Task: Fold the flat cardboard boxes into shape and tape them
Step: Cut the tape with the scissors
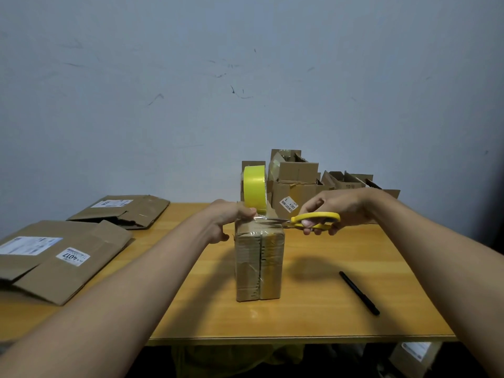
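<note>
A folded cardboard box (257, 264) stands upright in the middle of the wooden table (313, 317), with clear tape running over its top and down its front seam. My left hand (229, 218) holds a yellow tape roll (255, 189) just above the box's far top edge, a short strip of tape stretched down to the box. My right hand (332, 211) grips yellow-handled scissors (313, 221), whose blades reach left to that stretched strip beside my left fingers.
Two flat cardboard boxes (57, 257) (122, 211) with white labels lie at the left. A pile of folded boxes (302, 184) sits at the back. A black pen (359, 293) lies on the table at the right. The table's front edge is near me.
</note>
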